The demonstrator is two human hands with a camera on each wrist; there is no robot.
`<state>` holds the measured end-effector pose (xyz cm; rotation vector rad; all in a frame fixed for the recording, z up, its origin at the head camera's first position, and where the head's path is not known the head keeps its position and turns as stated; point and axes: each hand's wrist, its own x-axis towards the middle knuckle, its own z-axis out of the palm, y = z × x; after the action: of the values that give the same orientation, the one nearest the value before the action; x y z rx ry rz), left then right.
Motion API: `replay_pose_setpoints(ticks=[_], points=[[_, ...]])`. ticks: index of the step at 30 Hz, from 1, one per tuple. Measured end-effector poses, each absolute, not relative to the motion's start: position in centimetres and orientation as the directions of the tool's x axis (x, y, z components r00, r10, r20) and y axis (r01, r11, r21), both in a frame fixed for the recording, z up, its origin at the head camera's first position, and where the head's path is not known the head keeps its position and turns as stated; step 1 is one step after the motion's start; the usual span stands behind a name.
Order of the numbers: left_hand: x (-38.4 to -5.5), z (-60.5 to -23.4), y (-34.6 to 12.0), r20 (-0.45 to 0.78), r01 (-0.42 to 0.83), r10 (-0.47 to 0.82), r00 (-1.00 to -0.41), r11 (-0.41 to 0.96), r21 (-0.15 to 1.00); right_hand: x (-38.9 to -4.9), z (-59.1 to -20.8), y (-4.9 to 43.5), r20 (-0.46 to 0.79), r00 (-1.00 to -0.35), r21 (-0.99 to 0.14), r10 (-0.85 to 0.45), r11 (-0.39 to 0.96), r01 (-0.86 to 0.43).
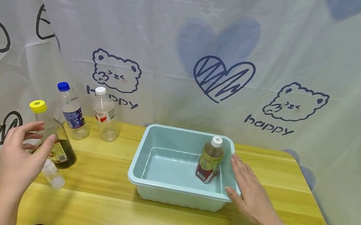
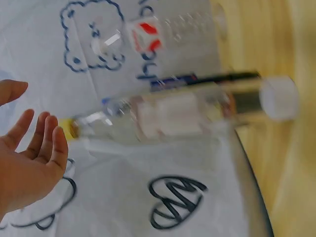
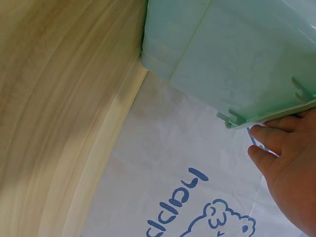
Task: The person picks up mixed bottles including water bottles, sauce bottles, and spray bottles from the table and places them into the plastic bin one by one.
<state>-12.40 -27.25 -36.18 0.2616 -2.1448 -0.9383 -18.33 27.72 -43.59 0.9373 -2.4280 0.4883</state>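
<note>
My left hand (image 1: 21, 157) hovers at the left with its fingers bent and spread from the thumb, holding nothing. It overlaps a yellow-capped bottle (image 1: 68, 151) of dark liquid in the head view. Just below the fingers stands a small clear bottle (image 1: 54, 176) with a white top; it looks blurred in the left wrist view. At the other side, my right hand (image 1: 253, 193) rests straight fingers along the right rim of a light blue plastic basin (image 1: 177, 197). Inside the basin, near its right wall, a bottle with a white cap and a green and red label (image 1: 210, 160) stands slightly tilted.
Behind the yellow-capped bottle stand a blue-capped clear bottle (image 1: 74, 117) and a white-capped clear bottle (image 1: 104, 115) with a red and white label. A printed cloth (image 1: 160, 51) hangs along the back and sides of the wooden table (image 1: 105, 211).
</note>
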Motion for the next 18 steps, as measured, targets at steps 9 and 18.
replay_pose_setpoints(ticks=[9, 18], points=[[-11.3, -38.8, -30.8, 0.406, 0.020, -0.458, -0.791, 0.644, 0.765, -18.3, -43.6, 27.8, 0.572, -0.633, -0.149, -0.522, 0.693, -0.706], [-10.8, -41.2, -33.5, 0.211, 0.004, -0.276, -0.938, 0.600, 0.800, -18.4, -43.6, 27.7, 0.569, -0.633, -0.151, -0.524, 0.691, -0.707]])
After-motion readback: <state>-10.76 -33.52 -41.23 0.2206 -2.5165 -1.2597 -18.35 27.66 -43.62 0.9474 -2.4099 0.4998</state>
